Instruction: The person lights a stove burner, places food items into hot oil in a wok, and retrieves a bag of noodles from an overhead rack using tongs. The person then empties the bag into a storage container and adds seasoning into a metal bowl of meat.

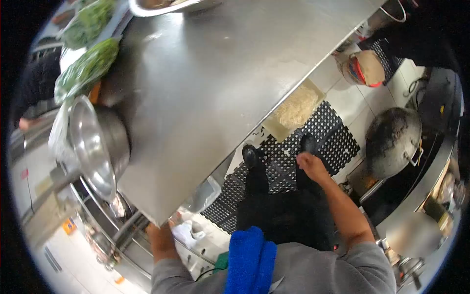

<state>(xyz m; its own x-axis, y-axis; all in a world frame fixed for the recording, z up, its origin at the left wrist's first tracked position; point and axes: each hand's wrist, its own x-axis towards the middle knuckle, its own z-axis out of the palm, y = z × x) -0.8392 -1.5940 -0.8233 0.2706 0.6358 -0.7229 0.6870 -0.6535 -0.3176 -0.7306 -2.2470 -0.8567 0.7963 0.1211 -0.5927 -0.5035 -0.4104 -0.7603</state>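
Observation:
My left hand (164, 234) rests at the near corner of a long steel table (210, 83); its fingers are hidden under the table's edge. My right hand (311, 166) hangs free beside my leg, fingers curled in, with nothing in it. My black shoes (252, 157) stand on a black rubber floor mat (328, 137). A blue towel (250, 264) lies over my grey top. A large steel bowl (98, 142) sits tilted at the table's left edge, to the upper left of my left hand.
Bagged green vegetables (88, 66) lie at the table's far left end, and another steel bowl (161, 5) stands at the top. A tray of pale shreds (296, 110) sits below the table's right edge. A dark wok (391, 142) rests on the cooking range at right.

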